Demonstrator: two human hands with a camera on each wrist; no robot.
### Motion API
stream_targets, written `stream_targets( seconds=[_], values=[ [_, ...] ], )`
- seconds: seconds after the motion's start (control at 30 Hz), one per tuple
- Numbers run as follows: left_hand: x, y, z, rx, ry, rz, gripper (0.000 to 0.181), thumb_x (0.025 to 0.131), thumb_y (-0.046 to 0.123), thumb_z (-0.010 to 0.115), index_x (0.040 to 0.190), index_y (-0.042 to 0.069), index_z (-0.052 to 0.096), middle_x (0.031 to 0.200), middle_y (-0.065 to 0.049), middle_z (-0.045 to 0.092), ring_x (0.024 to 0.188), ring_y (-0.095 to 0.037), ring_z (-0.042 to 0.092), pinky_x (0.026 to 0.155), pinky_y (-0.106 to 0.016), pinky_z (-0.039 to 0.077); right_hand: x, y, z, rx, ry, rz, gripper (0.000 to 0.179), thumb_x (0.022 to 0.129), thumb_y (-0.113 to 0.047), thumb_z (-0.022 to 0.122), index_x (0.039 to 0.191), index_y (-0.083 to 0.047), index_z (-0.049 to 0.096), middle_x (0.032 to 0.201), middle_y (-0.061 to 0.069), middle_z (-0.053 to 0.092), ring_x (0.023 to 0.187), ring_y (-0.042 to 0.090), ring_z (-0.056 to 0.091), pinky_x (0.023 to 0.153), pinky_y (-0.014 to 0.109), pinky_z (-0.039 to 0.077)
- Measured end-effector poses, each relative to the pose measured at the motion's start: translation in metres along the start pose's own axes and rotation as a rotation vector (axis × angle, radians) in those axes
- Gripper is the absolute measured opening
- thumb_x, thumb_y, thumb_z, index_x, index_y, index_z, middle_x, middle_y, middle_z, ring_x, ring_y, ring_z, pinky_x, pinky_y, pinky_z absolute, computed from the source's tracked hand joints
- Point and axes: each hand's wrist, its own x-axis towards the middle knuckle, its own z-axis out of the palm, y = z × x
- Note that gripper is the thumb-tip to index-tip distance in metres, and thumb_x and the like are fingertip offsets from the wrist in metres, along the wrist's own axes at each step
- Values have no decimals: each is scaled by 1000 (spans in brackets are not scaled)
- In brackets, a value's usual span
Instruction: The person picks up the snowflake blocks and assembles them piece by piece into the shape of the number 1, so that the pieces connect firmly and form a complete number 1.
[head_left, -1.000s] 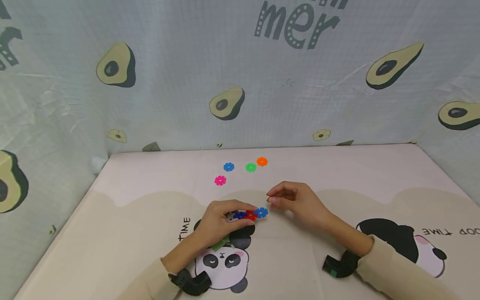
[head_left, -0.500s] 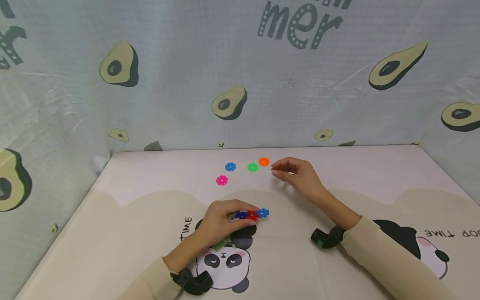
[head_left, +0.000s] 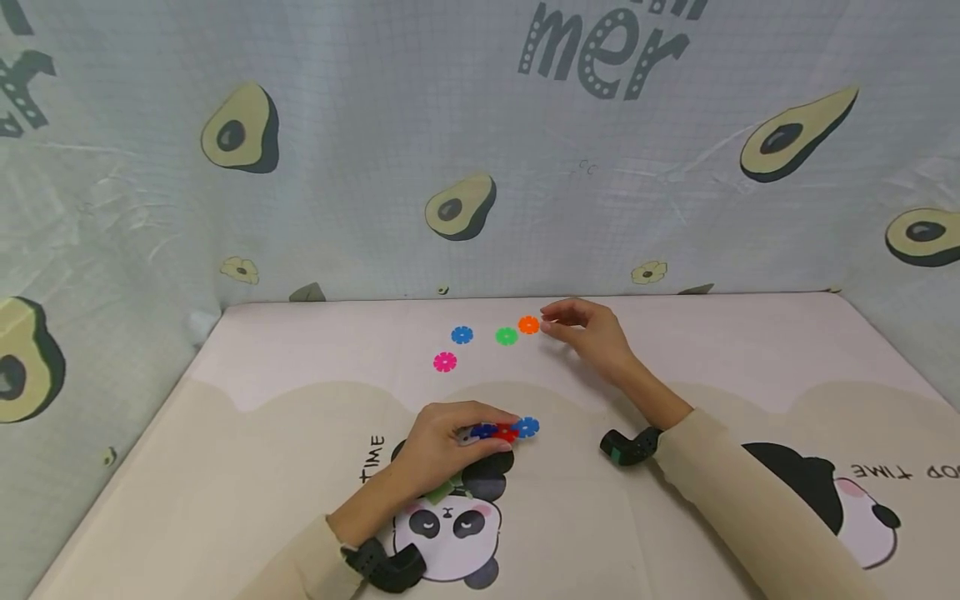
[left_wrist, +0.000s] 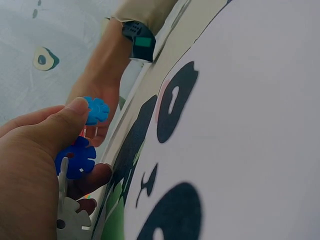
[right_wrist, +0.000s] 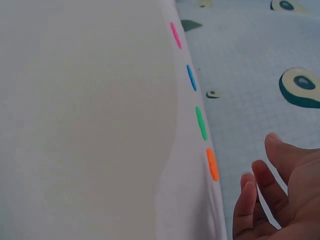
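Note:
My left hand (head_left: 435,442) grips a joined row of notched plastic discs between thumb and fingers. In the left wrist view the row shows a light blue disc (left_wrist: 98,111), a dark blue disc (left_wrist: 79,159) and a whitish disc (left_wrist: 74,222). A red disc (head_left: 507,432) sits between the two blues in the head view. My right hand (head_left: 592,333) holds nothing; its fingertips hover right beside an orange disc (head_left: 528,325) on the table. In the right wrist view its thumb and fingers stand apart.
Left of the orange disc lie a green disc (head_left: 507,336), a blue disc (head_left: 462,335) and a pink disc (head_left: 445,362). Behind them hangs an avocado-print curtain (head_left: 360,167) along the table's back edge. Panda pictures (head_left: 450,542) are printed on the tabletop cover.
My right hand has travelled away from the held discs toward the back of the table, up to the orange disc. The left hand keeps its grip on the row in the same place.

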Motion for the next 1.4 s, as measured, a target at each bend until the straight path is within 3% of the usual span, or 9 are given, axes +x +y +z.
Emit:
stream_targets(
  seconds=[0.3,0.6,0.9,1.23,1.4],
  values=[
    [0,0,0,5,-5,-5,28,82,20,76,110,19,73,104,15,69,101,-4,62,88,-26,49,5,7,5,-76,15,20,27,89,-23,70,113,-11,67,108,6,67,98,23,60,64,28,51],
    [-1,-1,0,-2,-7,-9,29,82,19,76,111,18,73,105,14,69,101,-6,63,88,-27,49,13,10,8,-116,-42,-2,31,88,-21,71,117,-10,66,110,6,65,91,22,57,63,28,49],
    [-1,0,0,-4,-5,-15,28,82,20,76,110,18,73,105,15,69,101,-6,63,88,-27,49,20,7,11,-203,-87,-46,33,86,-18,73,118,-11,67,113,4,66,92,22,58,81,33,47],
    [-1,-2,1,-1,3,5,28,82,20,76,109,17,73,104,12,70,99,-7,63,87,-27,49,26,7,17,-261,-96,-30,32,86,-16,71,118,-12,68,107,5,65,83,21,52,69,30,42],
    [-1,-2,1,-3,0,-3,28,82,20,76,110,18,73,104,12,69,99,-7,63,87,-28,49,28,5,21,-257,-77,-23,31,86,-15,72,117,-11,68,110,5,66,86,22,52,72,31,42]
  ],
)
